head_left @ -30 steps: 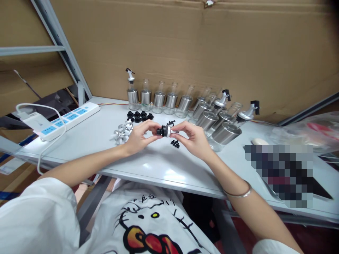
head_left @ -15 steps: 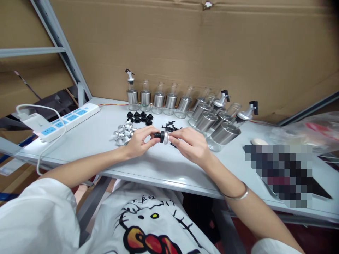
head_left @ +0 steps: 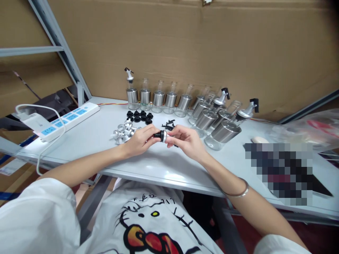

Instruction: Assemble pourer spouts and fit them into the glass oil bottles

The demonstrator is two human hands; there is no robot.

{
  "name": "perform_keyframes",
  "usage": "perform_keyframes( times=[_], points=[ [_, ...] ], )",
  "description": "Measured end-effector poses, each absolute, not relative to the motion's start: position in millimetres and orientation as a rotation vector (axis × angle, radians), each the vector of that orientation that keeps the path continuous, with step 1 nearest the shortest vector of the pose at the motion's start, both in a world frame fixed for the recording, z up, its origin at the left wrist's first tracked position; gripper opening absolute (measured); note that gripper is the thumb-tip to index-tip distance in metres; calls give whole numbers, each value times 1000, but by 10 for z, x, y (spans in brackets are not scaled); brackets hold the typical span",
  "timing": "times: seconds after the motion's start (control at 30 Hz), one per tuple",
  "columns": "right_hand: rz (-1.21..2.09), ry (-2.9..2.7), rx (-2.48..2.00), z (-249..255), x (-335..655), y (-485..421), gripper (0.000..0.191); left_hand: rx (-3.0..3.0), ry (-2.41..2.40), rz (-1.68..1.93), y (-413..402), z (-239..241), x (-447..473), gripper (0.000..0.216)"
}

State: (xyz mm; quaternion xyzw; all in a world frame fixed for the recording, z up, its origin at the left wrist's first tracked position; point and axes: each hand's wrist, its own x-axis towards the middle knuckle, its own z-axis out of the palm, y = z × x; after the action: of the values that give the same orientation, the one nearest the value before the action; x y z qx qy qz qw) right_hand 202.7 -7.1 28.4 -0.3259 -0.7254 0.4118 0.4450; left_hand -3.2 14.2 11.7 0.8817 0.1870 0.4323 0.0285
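Between my two hands is a pourer stopper, a black ribbed plug (head_left: 159, 135) joined to a silver spout piece (head_left: 164, 136). My left hand (head_left: 143, 140) is closed on the black plug from the left. The thumb and fingers of my right hand (head_left: 186, 141) pinch the silver piece, whose far end they hide. Just left of my left hand lie several loose silver spout pieces (head_left: 122, 132). Behind it stand several black plugs (head_left: 137, 117) in rows. Small black levers (head_left: 168, 125) lie behind my right hand, which partly hides them.
Glass bottles with steel sleeves (head_left: 159, 98) line the back. A bottle with a pourer (head_left: 226, 132) stands right. On the left is a power strip (head_left: 71, 120) with a white cable. A plastic bag (head_left: 309, 132) and a blurred dark flat object (head_left: 280, 173) lie right.
My right hand's fingers have shifted and curled more around the silver piece. My left hand stays nearly still on the black plug.
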Motion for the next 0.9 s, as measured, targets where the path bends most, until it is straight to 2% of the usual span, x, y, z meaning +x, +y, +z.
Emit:
perform_keyframes(
  times=[0.17, 0.27, 0.33, 0.5, 0.6, 0.77, 0.9],
  points=[
    [141, -2161, -655, 286, 2049, -111, 19, 2581, 682, 1270, 133, 120, 2, 36],
    [-65, -2228, -583, 299, 2054, -120, 22, 2565, 679, 1244, 133, 120, 12, 40],
    [34, -2186, -587, 303, 2042, -130, 21, 2604, 651, 1265, 135, 120, 7, 42],
    [731, -1937, -787, 307, 1993, -169, 30, 2736, 571, 1316, 147, 104, -15, 40],
    [1014, -1814, -802, 317, 1979, -163, 34, 2730, 572, 1290, 166, 88, -3, 39],
    [1187, -1718, -763, 371, 2012, -83, 29, 2462, 519, 1246, 144, 92, 42, 45],
    [1162, -1731, -852, 396, 2071, -20, 28, 2265, 418, 1117, 65, 111, 58, 34]
  ],
)
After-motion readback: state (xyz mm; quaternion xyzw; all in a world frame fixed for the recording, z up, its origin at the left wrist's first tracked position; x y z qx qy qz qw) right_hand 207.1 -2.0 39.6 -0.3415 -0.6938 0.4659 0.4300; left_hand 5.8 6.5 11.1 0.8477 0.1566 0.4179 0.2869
